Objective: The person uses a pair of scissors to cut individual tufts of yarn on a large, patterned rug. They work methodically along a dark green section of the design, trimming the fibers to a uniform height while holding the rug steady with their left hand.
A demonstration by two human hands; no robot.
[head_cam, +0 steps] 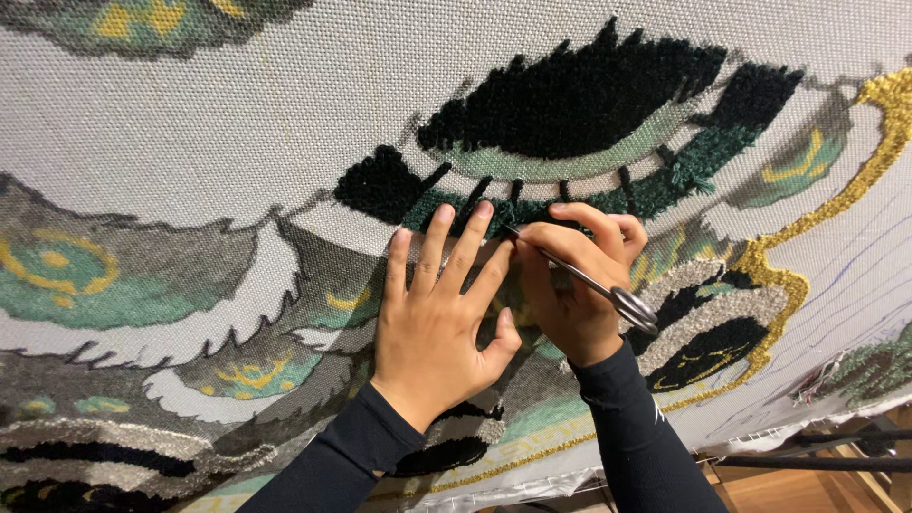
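Dark green tufted yarn (532,211) runs along the printed cloth (237,142) just above both hands; the left hand (439,318) lies flat, fingers spread wide; the right hand (575,285) grips metal scissors (594,285), blades closed, tips at the yarn's edge.

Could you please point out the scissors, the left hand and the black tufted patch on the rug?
scissors (589,283): head view, on the metal shank between blades and handle.
left hand (439,318): head view, on the back of the hand.
black tufted patch (579,95): head view, on its middle.
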